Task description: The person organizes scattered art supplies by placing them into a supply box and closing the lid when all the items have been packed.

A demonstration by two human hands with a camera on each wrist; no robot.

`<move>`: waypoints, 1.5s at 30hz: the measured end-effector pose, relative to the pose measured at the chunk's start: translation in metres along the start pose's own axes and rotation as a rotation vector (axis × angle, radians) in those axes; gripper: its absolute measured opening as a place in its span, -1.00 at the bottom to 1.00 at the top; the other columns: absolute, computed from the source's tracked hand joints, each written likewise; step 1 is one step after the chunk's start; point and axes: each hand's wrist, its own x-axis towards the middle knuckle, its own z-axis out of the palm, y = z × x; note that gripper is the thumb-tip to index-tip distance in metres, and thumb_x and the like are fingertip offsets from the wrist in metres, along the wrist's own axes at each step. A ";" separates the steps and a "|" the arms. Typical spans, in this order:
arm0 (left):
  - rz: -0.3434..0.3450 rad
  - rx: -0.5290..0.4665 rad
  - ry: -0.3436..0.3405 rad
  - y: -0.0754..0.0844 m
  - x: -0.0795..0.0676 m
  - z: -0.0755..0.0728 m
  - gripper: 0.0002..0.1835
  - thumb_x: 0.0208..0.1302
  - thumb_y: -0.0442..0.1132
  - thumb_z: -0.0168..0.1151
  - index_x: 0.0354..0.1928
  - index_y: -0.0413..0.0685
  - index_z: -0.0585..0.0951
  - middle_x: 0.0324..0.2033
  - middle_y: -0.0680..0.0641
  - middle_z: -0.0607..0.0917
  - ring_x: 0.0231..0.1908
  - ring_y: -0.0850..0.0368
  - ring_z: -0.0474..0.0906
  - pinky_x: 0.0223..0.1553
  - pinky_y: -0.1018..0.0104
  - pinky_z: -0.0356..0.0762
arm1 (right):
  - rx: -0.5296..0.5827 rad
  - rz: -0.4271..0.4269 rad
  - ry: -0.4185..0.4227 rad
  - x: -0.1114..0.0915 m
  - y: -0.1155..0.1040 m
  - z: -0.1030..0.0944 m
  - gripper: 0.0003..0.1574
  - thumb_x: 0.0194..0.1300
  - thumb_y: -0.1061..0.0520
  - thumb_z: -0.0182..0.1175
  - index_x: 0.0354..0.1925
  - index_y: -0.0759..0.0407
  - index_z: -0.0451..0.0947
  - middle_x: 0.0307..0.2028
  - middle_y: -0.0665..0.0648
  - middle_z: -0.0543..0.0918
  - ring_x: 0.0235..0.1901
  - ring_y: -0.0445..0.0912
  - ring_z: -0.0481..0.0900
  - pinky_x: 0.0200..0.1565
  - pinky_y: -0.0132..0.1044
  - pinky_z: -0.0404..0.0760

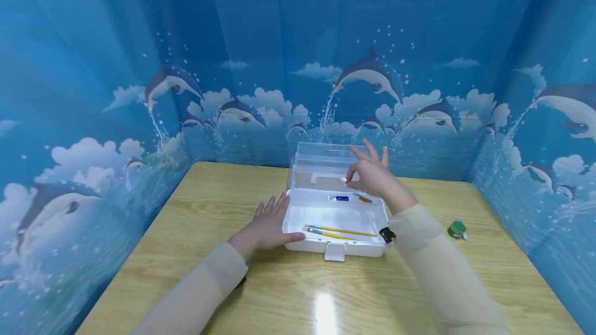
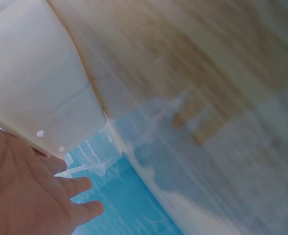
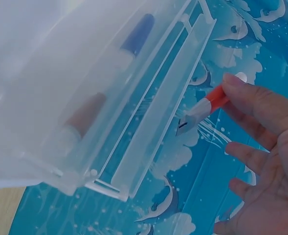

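Observation:
A white plastic box (image 1: 332,211) with a clear lid (image 1: 321,162) stands open on the table. My left hand (image 1: 267,224) rests against its left side with fingers spread, the thumb along the front rim. In the left wrist view, the left hand (image 2: 31,191) touches the box wall (image 2: 36,73). Above the back of the box, my right hand (image 1: 372,174) pinches a small orange-and-white paint tube (image 3: 216,99) between thumb and forefinger, other fingers extended. Inside lie a blue paint tube (image 1: 339,198), a brownish-yellow one (image 1: 362,198) and two yellow-handled paintbrushes (image 1: 342,231) near the front.
A small green jar (image 1: 457,229) stands on the wooden table (image 1: 223,180) to the right of the box. The box's latch (image 1: 334,252) hangs down at the front. Blue dolphin-print curtains (image 1: 261,40) enclose the back and sides.

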 end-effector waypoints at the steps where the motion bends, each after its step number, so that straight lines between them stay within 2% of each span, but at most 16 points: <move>1: -0.005 0.002 -0.002 0.000 0.000 0.000 0.33 0.06 0.67 0.00 0.60 -0.04 -0.24 0.59 -0.04 -0.25 0.55 -0.20 -0.33 0.47 -0.17 -0.45 | -0.002 -0.002 0.001 0.001 -0.001 0.001 -0.82 0.15 0.05 0.51 -0.50 -0.16 0.68 0.57 0.17 0.01 0.54 0.20 -0.48 0.27 0.38 -0.71; 15: 0.004 -0.001 0.014 0.000 -0.001 -0.001 0.30 0.10 0.61 0.05 0.60 -0.07 -0.20 0.59 -0.08 -0.20 0.54 -0.22 -0.30 0.47 -0.19 -0.40 | -0.017 -0.013 -0.011 0.018 -0.013 0.015 -0.89 0.16 0.03 0.50 -0.45 -0.12 0.72 0.58 0.13 0.01 0.55 0.19 -0.46 0.28 0.34 -0.72; 22: -0.003 0.000 0.015 0.000 0.001 0.000 0.30 0.09 0.61 0.07 0.61 -0.05 -0.19 0.59 -0.07 -0.19 0.55 -0.23 -0.29 0.47 -0.19 -0.40 | -0.028 -0.056 -0.023 0.024 -0.017 0.023 -0.88 0.18 0.04 0.49 -0.45 -0.15 0.73 0.57 0.15 0.05 0.55 0.21 -0.41 0.31 0.40 -0.64; 28: -0.002 -0.003 0.012 0.000 0.002 0.000 0.29 0.11 0.59 0.08 0.61 -0.04 -0.19 0.59 -0.06 -0.20 0.55 -0.23 -0.29 0.47 -0.22 -0.39 | -0.023 -0.080 -0.045 0.030 -0.021 0.030 -0.88 0.15 0.05 0.50 -0.45 -0.13 0.73 0.56 0.15 0.06 0.55 0.21 -0.42 0.29 0.38 -0.69; 32: 0.006 -0.004 0.008 0.000 0.001 -0.001 0.28 0.12 0.59 0.07 0.61 -0.05 -0.20 0.59 -0.07 -0.20 0.54 -0.24 -0.28 0.47 -0.23 -0.38 | -0.061 -0.101 -0.075 0.034 -0.025 0.035 -0.84 0.14 0.05 0.51 -0.49 -0.15 0.71 0.55 0.15 0.08 0.55 0.23 -0.40 0.27 0.39 -0.71; 36: 0.020 -0.003 0.008 0.000 0.000 -0.002 0.28 0.13 0.58 0.06 0.60 -0.08 -0.20 0.59 -0.09 -0.19 0.54 -0.27 -0.26 0.46 -0.25 -0.36 | -0.108 -0.130 -0.091 0.036 -0.030 0.039 -0.82 0.11 0.04 0.53 -0.51 -0.18 0.70 0.55 0.16 0.11 0.55 0.23 -0.37 0.28 0.43 -0.64; 45: 0.002 -0.006 0.001 0.001 0.000 -0.001 0.29 0.10 0.61 0.05 0.61 -0.01 -0.22 0.59 -0.05 -0.21 0.54 -0.24 -0.29 0.47 -0.23 -0.39 | -0.158 -0.144 -0.140 0.041 -0.040 0.044 -0.85 0.15 0.05 0.49 -0.48 -0.17 0.71 0.56 0.13 0.08 0.55 0.23 -0.38 0.31 0.44 -0.57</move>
